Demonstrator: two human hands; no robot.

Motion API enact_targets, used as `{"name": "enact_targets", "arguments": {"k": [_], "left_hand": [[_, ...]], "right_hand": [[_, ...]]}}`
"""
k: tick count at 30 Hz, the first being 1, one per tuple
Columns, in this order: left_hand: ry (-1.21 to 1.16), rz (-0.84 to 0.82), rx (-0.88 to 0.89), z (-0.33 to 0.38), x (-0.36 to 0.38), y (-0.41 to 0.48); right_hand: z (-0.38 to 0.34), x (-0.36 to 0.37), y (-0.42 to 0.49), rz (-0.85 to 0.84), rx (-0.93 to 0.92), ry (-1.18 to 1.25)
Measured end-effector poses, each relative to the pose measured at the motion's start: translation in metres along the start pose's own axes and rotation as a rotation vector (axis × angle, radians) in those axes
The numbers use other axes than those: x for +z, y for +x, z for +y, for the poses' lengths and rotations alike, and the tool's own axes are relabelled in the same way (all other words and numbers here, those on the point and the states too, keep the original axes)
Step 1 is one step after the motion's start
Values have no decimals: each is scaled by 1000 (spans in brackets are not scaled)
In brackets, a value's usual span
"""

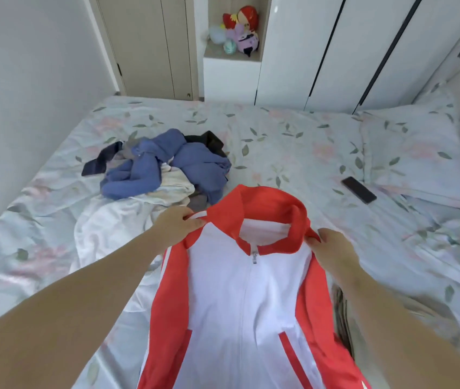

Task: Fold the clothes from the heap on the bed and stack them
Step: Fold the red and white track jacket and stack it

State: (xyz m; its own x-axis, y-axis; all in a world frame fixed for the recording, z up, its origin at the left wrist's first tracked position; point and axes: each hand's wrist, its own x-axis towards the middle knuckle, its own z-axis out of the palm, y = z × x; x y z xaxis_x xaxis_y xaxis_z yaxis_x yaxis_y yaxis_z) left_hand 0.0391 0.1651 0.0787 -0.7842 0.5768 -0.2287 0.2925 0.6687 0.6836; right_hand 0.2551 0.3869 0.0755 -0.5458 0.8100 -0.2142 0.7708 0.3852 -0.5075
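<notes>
Pale floral cotton covers the whole bed (293,141), rumpled in soft ridges, with a matching pillow (411,147) at its right edge. A plain white wall (26,66) runs along the bed's left edge. Past the far edge stand glossy white wardrobe doors (321,51) with dark seams, a light wood-toned door (144,46), and between them an open niche (234,56) holding a cluster of plush toys (244,26), one red-haired, the others pastel. Near the middle of the bed, a little toward the wall side, lies the heap (164,164): a crumpled blue garment on top, dark pieces poking out at the back and left, white cloth spilling toward the near edge. A dark phone (358,190) lies flat on the sheet just beside the pillow's near corner, well apart from the heap. Closest to the near edge, a red and white jacket (242,304) is held up, its front zipped and its red collar (268,206) standing open, hiding part of the heap's near side. The left hand (176,224) pinches the jacket's shoulder just beside the collar, and the right hand (335,251) grips the other shoulder, fingers curled into the red cloth. Something dark and striped shows behind the jacket's right side; I cannot tell what it is.
</notes>
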Motion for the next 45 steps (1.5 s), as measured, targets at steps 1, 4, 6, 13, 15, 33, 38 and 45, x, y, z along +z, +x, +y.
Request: {"name": "enact_targets", "arguments": {"k": [1,4,6,13,15,33,38,45], "left_hand": [[-22,-9,-23,-5,9,11],[-80,-13,-59,-21,36,46],[-90,12,-68,-30,51,73],[-37,153,11,-18,96,181],[-29,195,48,-11,109,211],[522,-54,29,-141,240,263],[507,-70,12,-160,249,271],[491,-90,25,-162,246,273]], "right_hand": [[4,10,10,4,17,-22],[13,36,44,38,40,38],[17,50,72,13,54,123],[7,75,186,7,209,474],[7,81,221,80,138,355],[80,254,276,-93,-226,-269],[61,268,337,-282,-229,-408],[57,287,279,-150,-97,-352]]}}
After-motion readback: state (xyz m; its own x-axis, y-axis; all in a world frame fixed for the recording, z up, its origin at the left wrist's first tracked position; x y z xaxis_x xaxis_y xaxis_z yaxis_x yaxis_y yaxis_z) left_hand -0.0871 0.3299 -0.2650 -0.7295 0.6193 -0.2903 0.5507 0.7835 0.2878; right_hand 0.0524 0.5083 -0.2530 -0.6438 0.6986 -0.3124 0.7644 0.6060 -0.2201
